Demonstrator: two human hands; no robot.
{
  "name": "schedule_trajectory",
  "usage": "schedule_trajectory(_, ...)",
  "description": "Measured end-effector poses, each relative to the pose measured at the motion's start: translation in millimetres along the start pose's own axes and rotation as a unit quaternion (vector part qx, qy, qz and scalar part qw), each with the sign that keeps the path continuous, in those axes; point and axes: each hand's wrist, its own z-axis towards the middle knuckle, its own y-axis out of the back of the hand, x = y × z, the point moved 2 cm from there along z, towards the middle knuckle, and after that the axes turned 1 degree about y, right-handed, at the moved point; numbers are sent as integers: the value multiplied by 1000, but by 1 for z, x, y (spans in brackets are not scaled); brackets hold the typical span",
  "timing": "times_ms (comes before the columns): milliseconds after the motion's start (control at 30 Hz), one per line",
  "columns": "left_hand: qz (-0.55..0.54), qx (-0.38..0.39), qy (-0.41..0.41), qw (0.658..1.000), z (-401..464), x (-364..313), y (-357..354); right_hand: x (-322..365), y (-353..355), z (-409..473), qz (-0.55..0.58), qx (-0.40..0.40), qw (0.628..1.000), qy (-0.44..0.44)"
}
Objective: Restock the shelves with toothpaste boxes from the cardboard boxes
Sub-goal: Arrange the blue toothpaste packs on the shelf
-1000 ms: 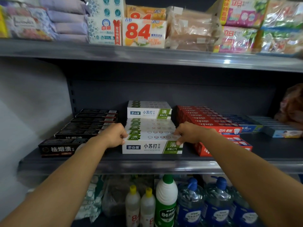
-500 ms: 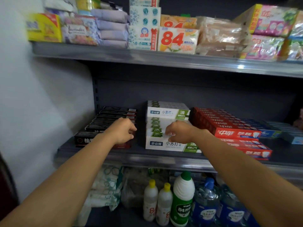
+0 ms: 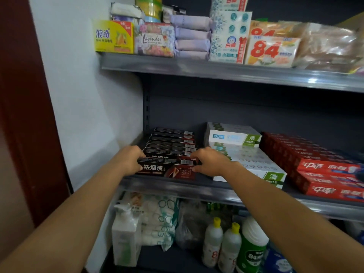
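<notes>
Both hands on the front black toothpaste box (image 3: 167, 169), middle shelf (image 3: 197, 189), far left by the white wall (image 3: 88, 105). Left hand (image 3: 131, 163) holds the box's left end, fingers curled round the corner. Right hand (image 3: 211, 163) takes the right end, fingers bent over the top edge, thumb low at the front face. Both grips pinching the box, one per end. Box lies flat at the shelf's front lip, label facing out.

Behind it: row of black toothpaste boxes (image 3: 171, 142) running back to the rear panel, touching one another.

Just right: white-and-green toothpaste boxes (image 3: 246, 154), stacked, one more on top at the back. Right hand sits just beside that stack; cannot tell if touching.

Further right: red toothpaste boxes (image 3: 315, 166), two layers, cut by the frame edge.

Upper shelf (image 3: 197, 66): yellow soap box (image 3: 113, 37), lavender pack (image 3: 154, 41), purple wrapped bars (image 3: 192, 39), "84" packs (image 3: 272, 51), clear-wrapped bundles.

Lower shelf: white pump bottle (image 3: 126, 233), two yellow-capped bottles (image 3: 221, 245), green "84" bottle (image 3: 253, 251), bagged goods.
</notes>
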Motion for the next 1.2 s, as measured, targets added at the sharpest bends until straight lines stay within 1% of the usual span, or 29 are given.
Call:
schedule_trajectory(233, -14, -22, -3, 1000, 24, 10, -13, -4, -10, 16, -6, 18, 999, -39)
schedule_trajectory(467, -35, -19, -34, 999, 47, 8, -25, -17, -11, 18, 4, 15, 997, -70)
schedule_trajectory(633, -26, -18, -32, 999, 58, 17, -27, -20, -18, 24, 20, 29, 996, -87)
schedule_trajectory(933, -33, -25, -14, 999, 73, 22, -31, -26, -23, 42, 12, 18, 995, -94)
schedule_trajectory(1200, -35, -39, -18, 998, 86, 23, -34, -33, -28, 59, -2, 15, 995, -98)
